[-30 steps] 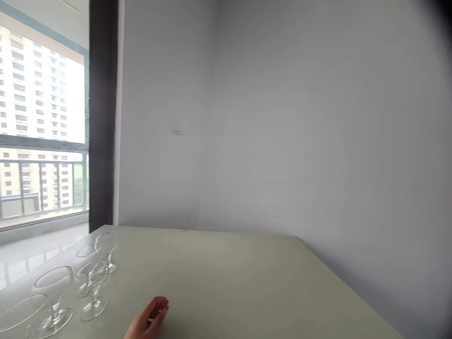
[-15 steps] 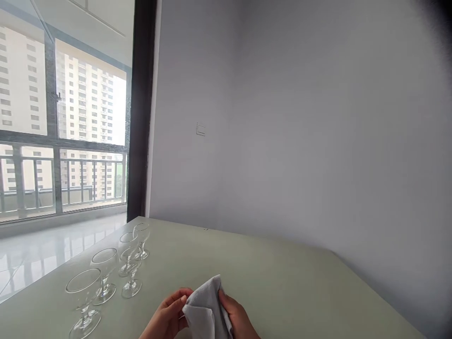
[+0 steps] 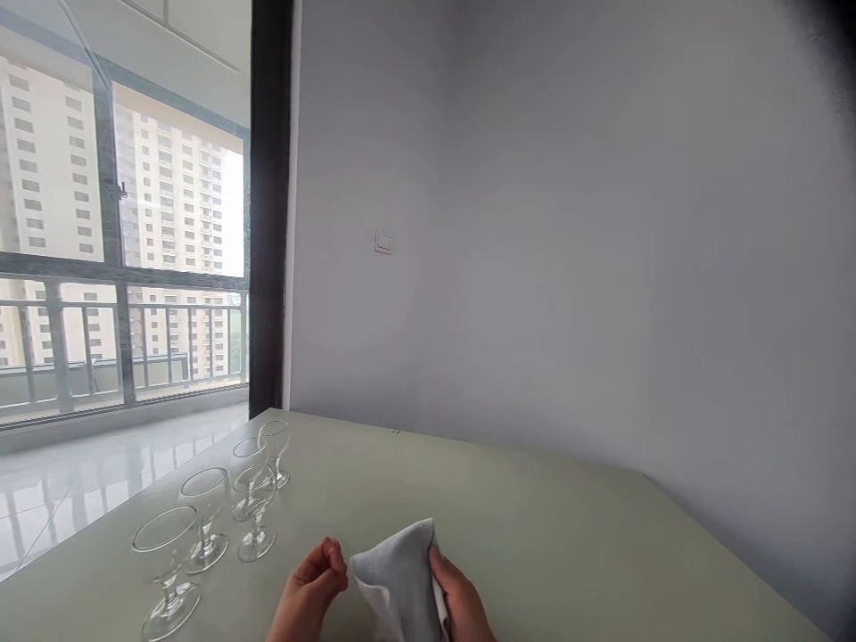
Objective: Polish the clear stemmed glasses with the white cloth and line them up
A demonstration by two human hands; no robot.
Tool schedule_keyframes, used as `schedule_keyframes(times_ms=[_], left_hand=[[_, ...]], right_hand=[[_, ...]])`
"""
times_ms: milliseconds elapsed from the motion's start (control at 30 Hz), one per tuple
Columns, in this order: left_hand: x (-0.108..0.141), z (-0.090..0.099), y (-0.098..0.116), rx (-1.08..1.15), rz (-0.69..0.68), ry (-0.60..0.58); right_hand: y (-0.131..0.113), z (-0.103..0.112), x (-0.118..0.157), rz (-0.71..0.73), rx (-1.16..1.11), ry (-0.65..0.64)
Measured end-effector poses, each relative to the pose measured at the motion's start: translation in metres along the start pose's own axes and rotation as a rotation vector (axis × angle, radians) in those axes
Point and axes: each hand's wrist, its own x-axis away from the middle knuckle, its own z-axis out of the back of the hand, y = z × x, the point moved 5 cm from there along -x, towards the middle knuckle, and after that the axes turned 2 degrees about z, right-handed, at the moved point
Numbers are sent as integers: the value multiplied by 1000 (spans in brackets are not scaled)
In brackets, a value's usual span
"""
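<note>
One folded grey cloth [image 3: 405, 575] is in my grip, upright at the near part of the table [image 3: 535, 526], its top corner poking up and its lower part cut off at the bottom edge, so I cannot tell whether it touches the tabletop. My right hand [image 3: 460, 602] is closed on its right side, thumb along the outer fold, layers pressed together. My left hand [image 3: 311, 584] is just beside the opposite corner, fingers loosely bent and apart from the cloth, with nothing that I can see in them.

To handle this well, I'd keep the right hand firm but not crushing, so the folds don't slip past each other. The loose left corner is the part to mind: I'd take it by its very edge, between thumb and fingertip, and keep the layers flat rather than bunched.

Five clear stemmed glasses stand upright to my left, the nearest glass [image 3: 168, 588] well apart from the cloth but close enough (and thin enough, I'd judge) that my left elbow and any swinging corner should stay in check. Beyond the table are a pale wall [image 3: 568, 267] with a switch [image 3: 383, 242], and windows [image 3: 177, 214] on the left.
</note>
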Motion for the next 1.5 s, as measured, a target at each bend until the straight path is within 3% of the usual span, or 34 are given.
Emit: schedule_keyframes(times_ms=[100, 233, 400, 533, 700, 833, 1000, 1100, 1200, 1300, 1400, 1467, 1500], left_hand=[[-1, 7, 6, -101, -82, 101], [4, -1, 8, -402, -305, 64], [18, -20, 3, -1070, -679, -100], [23, -30, 2, -1236, -732, -223], [24, -34, 13, -1059, -587, -273], [21, -32, 8, -888, -437, -299], [9, -6, 2, -464, -99, 20], [7, 2, -1, -155, 131, 95], [4, 6, -4, -93, 222, 133], [-2, 15, -6, -391, 68, 209], [-1, 17, 6, -896, -282, 308], [4, 9, 13, -1172, -470, 275], [6, 3, 15, -1271, -508, 204]], right_hand=[[-7, -1, 1, 34, -72, 39], [-13, -11, 5, 50, -163, 23], [-13, -35, 16, -43, -182, -95], [-16, -48, 23, 27, -97, -231], [0, -46, 19, 124, -46, -312], [11, -32, 9, 79, 67, -169], [-12, -13, 7, 52, -51, 43], [-31, 7, 8, 103, 177, 143], [-40, 28, 1, 144, 388, 192], [-42, 45, -10, 145, 541, 235], [-54, 53, -14, 241, 702, 294], [-68, 49, -10, 374, 901, 267], [-73, 44, -7, 430, 1029, 197]])
